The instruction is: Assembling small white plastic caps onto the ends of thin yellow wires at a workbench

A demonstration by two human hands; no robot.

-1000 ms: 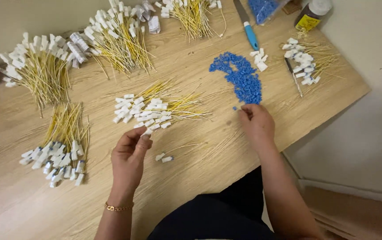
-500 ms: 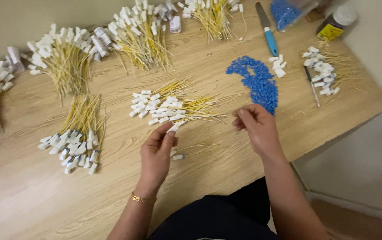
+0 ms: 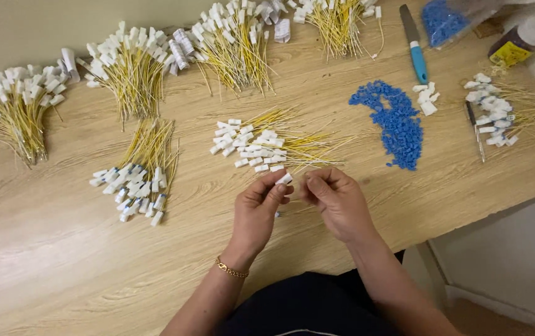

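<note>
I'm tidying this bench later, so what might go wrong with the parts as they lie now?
1. The blue beads lie loose and uncontained; a sleeve or a nudge may scatter them.
2. The right hand works near the table edge, so a dropped small part may fall to the floor.
3. The left hand pinches a white connector beside the wire pile; strands may snag.

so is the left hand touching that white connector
Touching: the head view shows the left hand pinching the white connector between its fingertips.
</note>
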